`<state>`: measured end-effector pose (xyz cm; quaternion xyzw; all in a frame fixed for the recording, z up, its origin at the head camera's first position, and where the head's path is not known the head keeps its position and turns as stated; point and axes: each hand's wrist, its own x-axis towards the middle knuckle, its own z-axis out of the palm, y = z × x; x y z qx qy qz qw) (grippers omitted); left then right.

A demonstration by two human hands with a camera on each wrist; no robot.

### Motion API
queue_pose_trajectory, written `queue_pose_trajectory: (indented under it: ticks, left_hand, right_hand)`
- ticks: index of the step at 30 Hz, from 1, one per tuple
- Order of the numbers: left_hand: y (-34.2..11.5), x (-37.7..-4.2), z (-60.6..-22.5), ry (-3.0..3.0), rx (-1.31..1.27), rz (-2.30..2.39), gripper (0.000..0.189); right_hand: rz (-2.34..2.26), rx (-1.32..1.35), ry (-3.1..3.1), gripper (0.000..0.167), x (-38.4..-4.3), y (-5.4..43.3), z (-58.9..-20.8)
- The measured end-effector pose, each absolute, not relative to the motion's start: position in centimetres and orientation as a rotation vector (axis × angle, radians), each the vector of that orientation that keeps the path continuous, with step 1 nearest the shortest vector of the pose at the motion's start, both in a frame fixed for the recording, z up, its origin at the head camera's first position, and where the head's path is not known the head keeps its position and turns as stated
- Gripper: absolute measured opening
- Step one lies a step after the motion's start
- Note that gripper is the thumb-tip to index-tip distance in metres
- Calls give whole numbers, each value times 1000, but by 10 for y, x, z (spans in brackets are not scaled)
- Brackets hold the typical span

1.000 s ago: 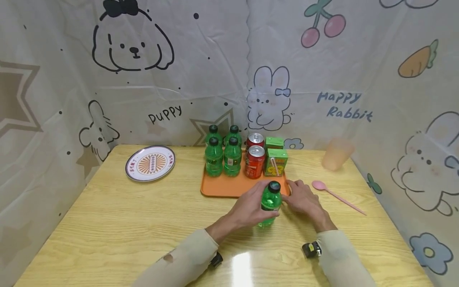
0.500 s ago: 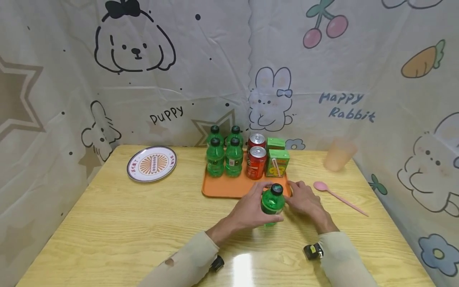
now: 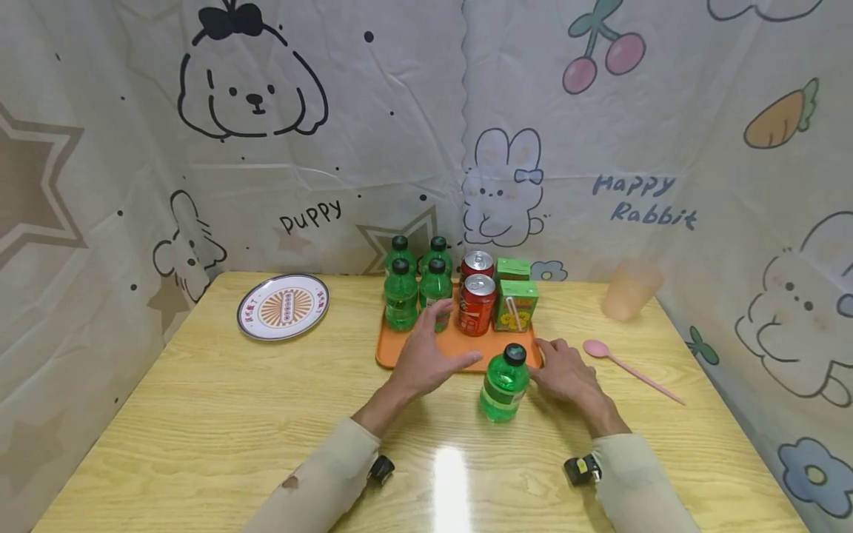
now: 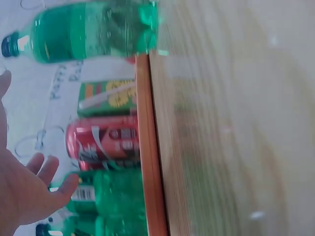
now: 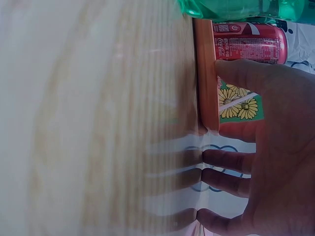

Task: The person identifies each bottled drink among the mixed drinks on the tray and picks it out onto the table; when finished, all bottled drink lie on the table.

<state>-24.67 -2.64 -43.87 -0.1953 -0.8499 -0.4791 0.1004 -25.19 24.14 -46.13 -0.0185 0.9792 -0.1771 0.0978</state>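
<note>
A green soda bottle (image 3: 504,389) with a black cap stands upright on the table, in front of the orange tray (image 3: 460,345). My left hand (image 3: 426,359) is off the bottle to its left, thumb and fingers spread apart, overlapping the tray's front in the head view. With my right hand (image 3: 566,372) I hold the tray's near right corner, thumb (image 5: 241,71) at the front rim and forefinger at the corner. On the tray are several green bottles (image 3: 401,296), two red soda cans (image 3: 476,307) and two green drink cartons (image 3: 516,307), one with a straw.
A patterned plate (image 3: 283,307) sits at the back left of the wooden table (image 3: 266,414). Right of the tray lie a long pink spoon (image 3: 633,370) and a translucent peach cup (image 3: 631,289). A printed curtain (image 3: 400,133) rises behind the table.
My left hand has let go of the green bottle and moved left and up, leaving it standing. Earlier it shifted the bottle slightly right. My right hand has stayed at the tray corner.
</note>
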Motion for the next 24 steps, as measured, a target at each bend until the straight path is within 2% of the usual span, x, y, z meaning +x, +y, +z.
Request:
queue_pose_trajectory:
  ticks: [11, 20, 24]
  left_hand:
    - [-44, -277, -449, -2426, -369, -1450, 86]
    - [-63, -290, -451, -2283, -208, -1430, 72]
    - [-72, -298, -452, -2282, -129, -1392, 75]
  right_hand:
    - [-535, -63, 2895, 82, -251, 241, -463]
    - [-544, -59, 2901, 80, -250, 241, -461]
    - [-538, -59, 2898, 80, -250, 241, -460]
